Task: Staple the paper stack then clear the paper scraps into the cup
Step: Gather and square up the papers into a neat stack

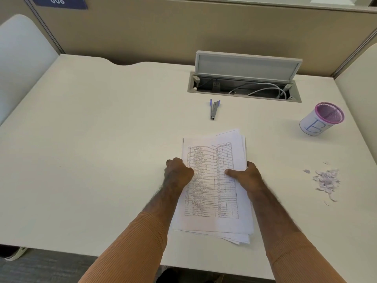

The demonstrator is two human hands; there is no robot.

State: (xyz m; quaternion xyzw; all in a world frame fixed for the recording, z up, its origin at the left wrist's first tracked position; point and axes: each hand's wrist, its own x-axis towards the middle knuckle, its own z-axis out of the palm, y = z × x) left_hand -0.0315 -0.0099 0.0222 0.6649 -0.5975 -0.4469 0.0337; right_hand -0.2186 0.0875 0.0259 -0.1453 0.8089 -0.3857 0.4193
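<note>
The stack (214, 186) lies in the middle of the desk (91, 139), in front of us, with its long axis running away from us, tilted a little to the right. Its sheets are fanned, not aligned. The stapler (213, 109) lies beyond it, apart, its long axis also away from us, blue end far. Our left hand (177, 172) curls its fingers around the left edge of the stack. Our right hand (245, 174) grips the right edge, thumb on top, fingers hidden under the paper. Both forearms reach forward in orange sleeves. The scraps (326, 180) lie at the right; the cup (322, 119) stands beyond them.
</note>
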